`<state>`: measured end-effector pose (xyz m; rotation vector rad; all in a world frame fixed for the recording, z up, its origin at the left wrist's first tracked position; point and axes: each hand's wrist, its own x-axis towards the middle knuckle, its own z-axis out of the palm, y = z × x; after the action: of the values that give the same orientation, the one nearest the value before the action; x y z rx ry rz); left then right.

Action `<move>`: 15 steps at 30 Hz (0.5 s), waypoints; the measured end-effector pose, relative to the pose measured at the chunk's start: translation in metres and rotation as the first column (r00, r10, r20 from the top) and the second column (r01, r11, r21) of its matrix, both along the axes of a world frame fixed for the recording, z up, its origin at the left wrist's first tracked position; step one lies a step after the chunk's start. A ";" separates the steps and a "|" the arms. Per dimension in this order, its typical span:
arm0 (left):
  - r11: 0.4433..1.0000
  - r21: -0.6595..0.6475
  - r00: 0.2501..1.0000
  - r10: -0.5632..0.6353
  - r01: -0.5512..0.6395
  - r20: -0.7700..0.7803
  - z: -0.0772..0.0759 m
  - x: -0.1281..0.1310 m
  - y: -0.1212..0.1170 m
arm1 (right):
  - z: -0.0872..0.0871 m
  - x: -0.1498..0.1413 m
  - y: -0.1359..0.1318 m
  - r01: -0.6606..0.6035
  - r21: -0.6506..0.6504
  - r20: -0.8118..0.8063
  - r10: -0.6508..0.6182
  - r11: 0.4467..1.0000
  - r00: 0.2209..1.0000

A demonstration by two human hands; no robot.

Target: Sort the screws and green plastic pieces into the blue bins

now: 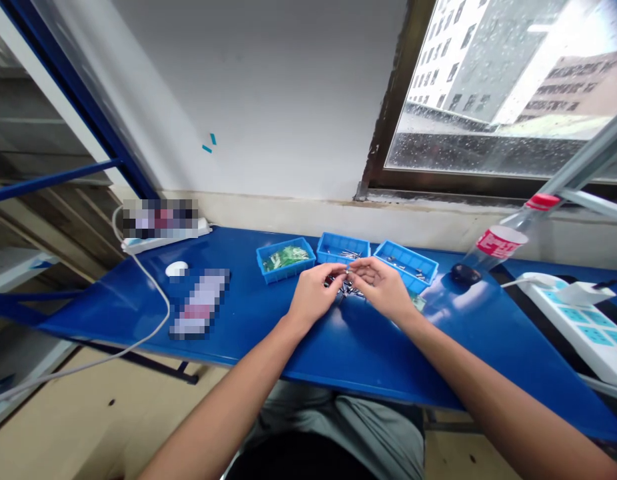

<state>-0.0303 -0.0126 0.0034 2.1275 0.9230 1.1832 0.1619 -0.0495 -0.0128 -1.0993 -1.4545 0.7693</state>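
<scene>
My left hand (314,292) and my right hand (383,285) meet over the blue table, fingertips pinched close together. A tiny shiny piece seems to sit between them, too small to name. Just below the fingers lies a loose pile of small metal pieces, like screws or pins (346,291), partly hidden by both hands. Behind the hands stand a middle blue bin (333,257) with thin metal pieces and a right blue bin (416,279) with a few small metal parts. To the left, another blue bin (287,272) holds green and whitish packets.
A clear bottle with a red cap (503,237) stands at the right, beside a dark round object (466,274). Further right lies a white power strip (581,320). On the left are a white round object (177,269), a blurred flat item (201,303) and a cable (161,293).
</scene>
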 end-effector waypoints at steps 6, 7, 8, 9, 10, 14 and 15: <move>0.882 -0.272 0.919 -0.394 0.384 0.018 0.029 -0.030 -0.094 | 0.001 0.001 -0.001 0.062 0.065 0.039 -0.065 0.996 0.997; 0.732 -0.414 0.809 -0.588 0.541 0.018 0.021 -0.044 -0.115 | 0.002 0.001 -0.001 0.070 0.074 0.046 -0.073 0.995 0.996; 0.556 -0.541 0.682 -0.730 0.631 0.047 0.006 -0.060 -0.132 | 0.003 0.001 -0.001 0.074 0.080 0.050 -0.079 0.994 0.996; 0.410 -0.651 0.592 -0.802 0.639 0.077 -0.014 -0.080 -0.145 | 0.004 0.002 -0.001 0.078 0.087 0.053 -0.083 0.993 0.995; 0.340 -0.752 0.588 -0.805 0.564 0.077 -0.038 -0.101 -0.153 | 0.005 0.002 -0.001 0.079 0.092 0.057 -0.084 0.993 0.995; 0.539 -0.805 0.956 0.001 -0.246 -0.292 -0.129 -0.176 -0.137 | 0.008 0.001 -0.001 0.084 0.107 0.071 -0.092 0.991 0.993; 0.507 -0.759 0.911 0.177 -0.408 -0.372 -0.143 -0.186 -0.127 | 0.008 0.000 -0.001 0.081 0.108 0.074 -0.089 0.991 0.993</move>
<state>-0.2161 -0.1398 -0.1397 1.3397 1.6232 0.4019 0.1617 -0.0501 -0.0048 -1.1140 -1.4868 0.5895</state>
